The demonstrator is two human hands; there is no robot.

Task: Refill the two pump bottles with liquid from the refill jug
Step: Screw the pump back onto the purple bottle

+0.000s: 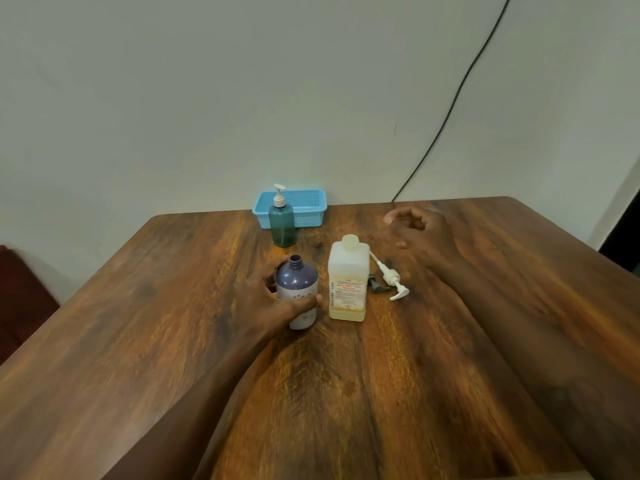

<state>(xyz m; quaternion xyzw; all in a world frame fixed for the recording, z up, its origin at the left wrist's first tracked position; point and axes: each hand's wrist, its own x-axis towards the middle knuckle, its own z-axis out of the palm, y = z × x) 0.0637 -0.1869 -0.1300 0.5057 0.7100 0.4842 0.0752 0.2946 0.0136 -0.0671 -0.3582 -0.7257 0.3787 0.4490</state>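
Near the middle of the table (138, 306), left hand (263, 299) is wrapped round the purple pump bottle (298, 282), which is upright with its neck open. Right hand (419, 230) hovers off to the right, fingers curled in, nothing in it, bit blurry. Refill jug (347, 282) stands just beside the purple one, cap on. White pump (391, 277) lies flat right of the jug. Teal pump bottle (283, 223) sits further back, in front of a blue basket (311, 202).

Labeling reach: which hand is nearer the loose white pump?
Right. Right hand is just behind the pump; left hand grips the purple bottle, beyond the jug.
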